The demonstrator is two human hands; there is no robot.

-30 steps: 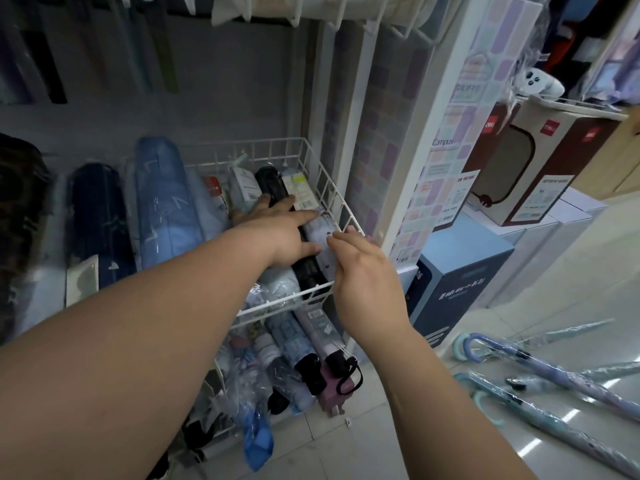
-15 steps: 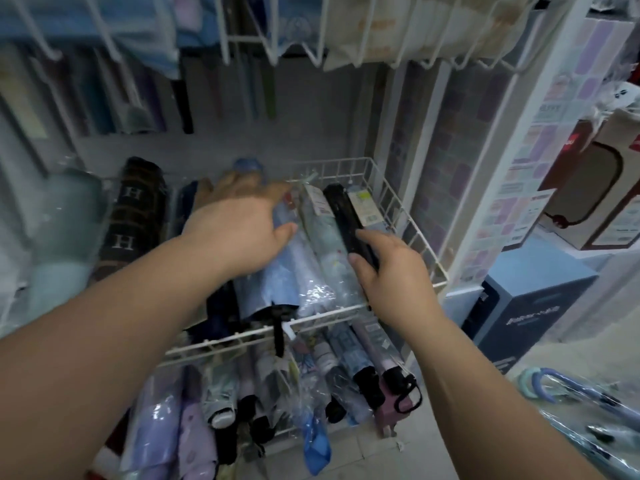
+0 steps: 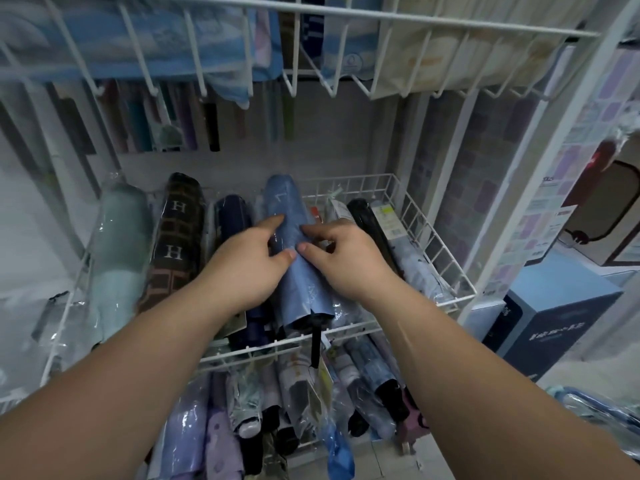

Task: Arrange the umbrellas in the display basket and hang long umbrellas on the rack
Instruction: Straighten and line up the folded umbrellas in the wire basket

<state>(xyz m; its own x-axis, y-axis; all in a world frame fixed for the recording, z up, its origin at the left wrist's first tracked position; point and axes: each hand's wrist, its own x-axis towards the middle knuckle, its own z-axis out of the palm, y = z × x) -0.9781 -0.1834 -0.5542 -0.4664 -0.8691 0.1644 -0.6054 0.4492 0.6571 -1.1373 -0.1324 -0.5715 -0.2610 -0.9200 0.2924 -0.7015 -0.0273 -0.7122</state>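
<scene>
left hand (image 3: 247, 271) + right hand (image 3: 346, 263) | fingers (image 3: 270, 223) grip blue umbrella (image 3: 291, 206) (both sides) | in basket (image 3: 426, 237)

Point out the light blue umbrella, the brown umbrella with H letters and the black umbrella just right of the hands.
light blue umbrella (image 3: 306, 292): head view, lower part of its sleeve.
brown umbrella with H letters (image 3: 176, 230): head view, mid-body between the two letters.
black umbrella (image 3: 365, 220): head view, upper half.

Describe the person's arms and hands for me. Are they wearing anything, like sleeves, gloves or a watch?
The left forearm and right forearm are bare to the frame edge, with no sleeves in view. The left hand and right hand wear no gloves, and no ring, watch or wristband shows. The visible thumbnails are short and unpainted.
</scene>
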